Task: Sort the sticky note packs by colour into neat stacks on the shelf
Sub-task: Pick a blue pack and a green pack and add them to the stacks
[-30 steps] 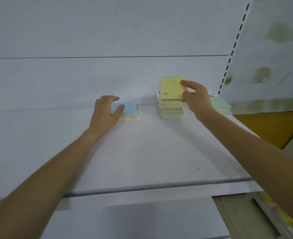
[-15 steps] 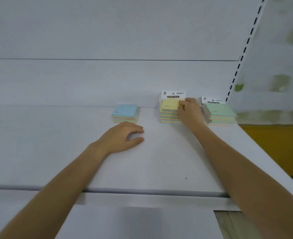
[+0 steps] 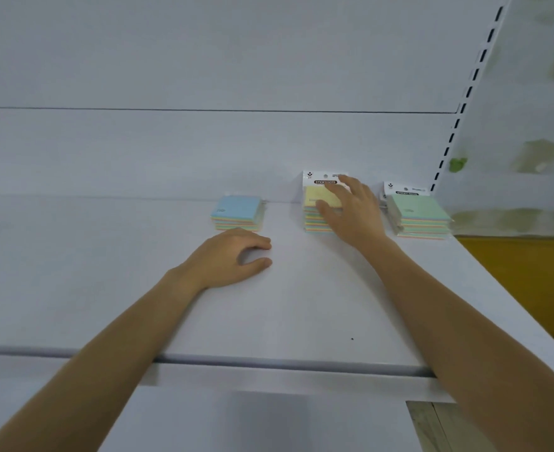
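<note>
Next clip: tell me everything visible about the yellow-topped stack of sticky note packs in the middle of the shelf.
The yellow stack is a pile of square paper packs, pale yellow on top, with pastel layers showing along its front edge. A white header card with a dark label band stands up at its rear. It sits flat at the back of the white shelf. The right hand lies on its top and right side, fingers spread.

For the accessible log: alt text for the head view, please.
A person's right hand rests on the yellow-topped stack of sticky note packs at the back of a white shelf. A blue-topped stack sits left of it, a green-topped stack right; the left hand lies empty on the shelf.
</note>
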Demonstrator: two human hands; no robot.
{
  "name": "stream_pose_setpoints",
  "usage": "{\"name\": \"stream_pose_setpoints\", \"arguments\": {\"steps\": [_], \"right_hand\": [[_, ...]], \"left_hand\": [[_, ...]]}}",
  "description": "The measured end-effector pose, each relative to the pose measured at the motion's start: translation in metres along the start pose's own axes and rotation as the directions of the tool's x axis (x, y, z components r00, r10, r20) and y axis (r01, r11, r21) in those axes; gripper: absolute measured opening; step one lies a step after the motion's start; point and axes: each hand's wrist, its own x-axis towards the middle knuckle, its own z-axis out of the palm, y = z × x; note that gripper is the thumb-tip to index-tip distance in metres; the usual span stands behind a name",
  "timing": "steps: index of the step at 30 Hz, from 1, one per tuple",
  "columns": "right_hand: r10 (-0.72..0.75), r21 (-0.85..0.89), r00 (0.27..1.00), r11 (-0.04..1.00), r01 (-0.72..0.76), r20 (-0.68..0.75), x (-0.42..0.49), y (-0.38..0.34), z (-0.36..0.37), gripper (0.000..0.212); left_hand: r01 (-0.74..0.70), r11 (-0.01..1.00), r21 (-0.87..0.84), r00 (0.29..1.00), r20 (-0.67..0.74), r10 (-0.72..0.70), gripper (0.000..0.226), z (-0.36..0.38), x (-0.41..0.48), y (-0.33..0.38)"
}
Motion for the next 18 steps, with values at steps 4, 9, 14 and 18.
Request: {"name": "stream_pose_setpoints", "arguments": {"steps": [4,9,14,18], "right_hand": [[-0.215,-0.052,0.976,0.976,0.213,-0.026,-0.004,-0.020,0.003,0.055],[-0.391,-0.120,0.908,0.905,0.409,0.148,0.002,-0.080,0.021,0.046],[-0.449,-0.081,0.865,0.876,0.475,0.224,0.015,-0.188,0.065,0.045],[-0.519,-0.005,0.804,0.840,0.543,0.290,0.011,-0.289,0.122,0.044]], "left_hand": [[-0.006,1.000,0.023,1.000,-0.020,0.006,0.073,-0.009,-0.009,-0.002],[-0.005,0.988,0.152,1.000,-0.013,0.007,0.041,-0.042,-0.038,-0.036],[0.107,0.966,0.235,0.993,-0.078,-0.091,0.037,-0.100,-0.103,-0.111],[0.253,0.936,0.247,0.959,-0.189,-0.209,0.036,-0.150,-0.166,-0.185]]}}
